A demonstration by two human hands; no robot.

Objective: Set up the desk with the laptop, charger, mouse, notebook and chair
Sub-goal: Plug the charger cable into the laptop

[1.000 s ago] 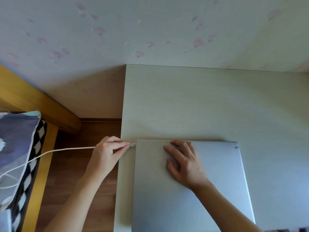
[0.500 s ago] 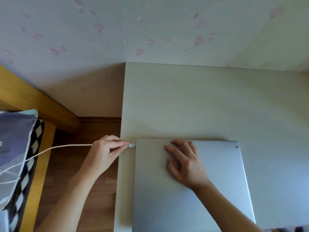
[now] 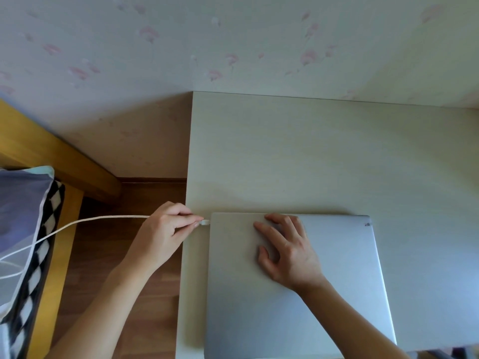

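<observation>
The wall fills the upper part of the view; it has pale wallpaper with small pink flowers. Below it stands the desk, with a light cream top that has a faint wood grain, and its far edge touches the wall. To the left of the desk is a brown wooden floor, and further left a yellow wooden bed frame with a pillow in grey-violet cloth and a black and white checked border.

The laptop lies flat on the near left part of the desk, with the lid closed. It is silver and plain, with rounded corners. A small dark mark sits near its far right corner, too small to read.

The charger cable is thin and white. It runs from the bed side over the floor to the left edge of the laptop, and its small white plug is at the far left corner of the laptop, touching its side.

The left hand reaches from the left, with thumb and forefinger pinched together on the cable just behind the plug. The right hand lies palm down on the laptop lid, fingers straight and spread a little, pointing to the far left, and it grips nothing
</observation>
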